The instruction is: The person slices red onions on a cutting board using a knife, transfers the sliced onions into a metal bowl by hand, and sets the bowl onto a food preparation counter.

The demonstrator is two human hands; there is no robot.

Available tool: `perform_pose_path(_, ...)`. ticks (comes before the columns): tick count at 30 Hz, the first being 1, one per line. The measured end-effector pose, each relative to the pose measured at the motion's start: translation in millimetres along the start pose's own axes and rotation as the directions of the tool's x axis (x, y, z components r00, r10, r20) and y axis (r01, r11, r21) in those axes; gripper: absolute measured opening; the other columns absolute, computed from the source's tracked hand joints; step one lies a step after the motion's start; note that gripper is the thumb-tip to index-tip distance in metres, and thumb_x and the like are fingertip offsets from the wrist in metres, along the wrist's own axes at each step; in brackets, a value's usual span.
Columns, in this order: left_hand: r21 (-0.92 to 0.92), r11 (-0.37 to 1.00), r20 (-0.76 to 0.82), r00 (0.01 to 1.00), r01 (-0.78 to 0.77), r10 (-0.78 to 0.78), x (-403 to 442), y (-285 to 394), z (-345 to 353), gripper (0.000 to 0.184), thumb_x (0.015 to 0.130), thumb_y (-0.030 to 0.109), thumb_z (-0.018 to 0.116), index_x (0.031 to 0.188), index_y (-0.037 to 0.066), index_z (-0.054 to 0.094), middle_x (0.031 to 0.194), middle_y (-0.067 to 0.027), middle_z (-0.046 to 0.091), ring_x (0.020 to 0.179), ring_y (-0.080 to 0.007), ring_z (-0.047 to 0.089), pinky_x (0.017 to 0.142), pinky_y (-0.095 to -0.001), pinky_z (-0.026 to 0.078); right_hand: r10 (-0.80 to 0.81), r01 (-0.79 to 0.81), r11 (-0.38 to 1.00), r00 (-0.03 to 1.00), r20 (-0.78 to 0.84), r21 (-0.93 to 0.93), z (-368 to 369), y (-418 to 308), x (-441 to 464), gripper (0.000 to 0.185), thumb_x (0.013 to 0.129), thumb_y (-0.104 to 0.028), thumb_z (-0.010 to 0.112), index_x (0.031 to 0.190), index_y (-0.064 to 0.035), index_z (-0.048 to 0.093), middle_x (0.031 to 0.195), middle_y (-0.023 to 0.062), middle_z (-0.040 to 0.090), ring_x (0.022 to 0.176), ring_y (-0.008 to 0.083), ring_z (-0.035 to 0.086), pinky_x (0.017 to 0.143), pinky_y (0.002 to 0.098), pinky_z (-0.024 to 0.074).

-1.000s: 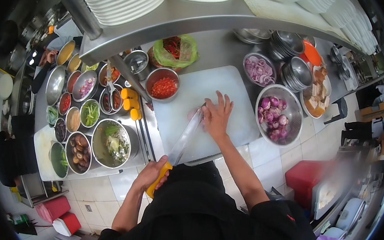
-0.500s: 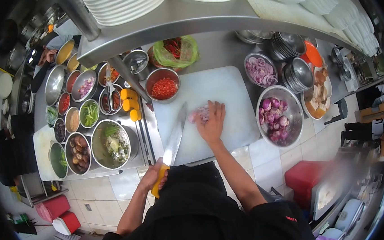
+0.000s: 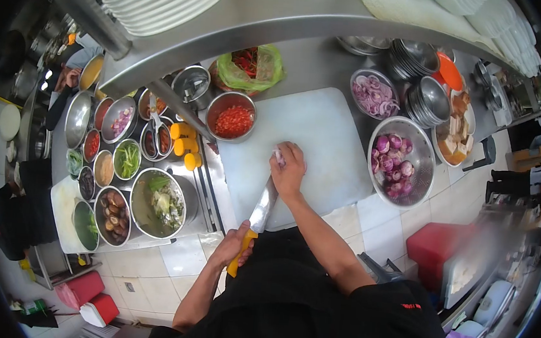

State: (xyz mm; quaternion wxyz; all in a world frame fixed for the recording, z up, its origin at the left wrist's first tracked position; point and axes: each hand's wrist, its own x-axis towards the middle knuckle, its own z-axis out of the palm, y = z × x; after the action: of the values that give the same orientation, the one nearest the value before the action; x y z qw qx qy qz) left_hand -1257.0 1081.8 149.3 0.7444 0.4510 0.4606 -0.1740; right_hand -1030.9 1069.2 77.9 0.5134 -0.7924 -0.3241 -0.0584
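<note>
My left hand [image 3: 231, 245] is wrapped round the yellow handle of a knife [image 3: 262, 208]. Its blade points away from me across the near part of the white cutting board [image 3: 339, 149], with the tip end close to my right hand. My right hand [image 3: 290, 172] is closed over some red onion pieces [image 3: 278, 156] on the board, its fingers curled; most of what they cover is hidden. A steel pot of chopped red chilli [image 3: 233, 121] stands at the board's far left corner.
On the right are a colander of whole red onions [image 3: 391, 169], a bowl of sliced onion [image 3: 375, 94] and stacked steel bowls [image 3: 431, 100]. Several ingredient containers, including a pot of greens [image 3: 165, 204], crowd the left. A steel shelf [image 3: 263, 25] with plates overhangs the back.
My right hand has gone from fingers stretched over the onion pieces to curled round them, shifting slightly left. My left hand has moved the knife to the right, bringing its tip near my right hand.
</note>
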Motion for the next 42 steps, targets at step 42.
perform_pose_path(42, -0.131, 0.990, -0.106, 0.993, -0.058, 0.044, -15, 152, 107, 0.058, 0.101, 0.056, 0.034, 0.080, 0.005, 0.051, 0.050, -0.0036, 0.041, 0.034, -0.0142, 0.037, 0.035, -0.0276, 0.033, -0.096, 0.191, 0.882, 0.968, 0.233, -0.431, -140, 131, 264, 0.033, 0.072, -0.020, 0.069, 0.103, -0.0098, 0.069, 0.116, 0.0124, 0.061, 0.117, 0.0315, 0.051, 0.110, 0.0569, 0.0288)
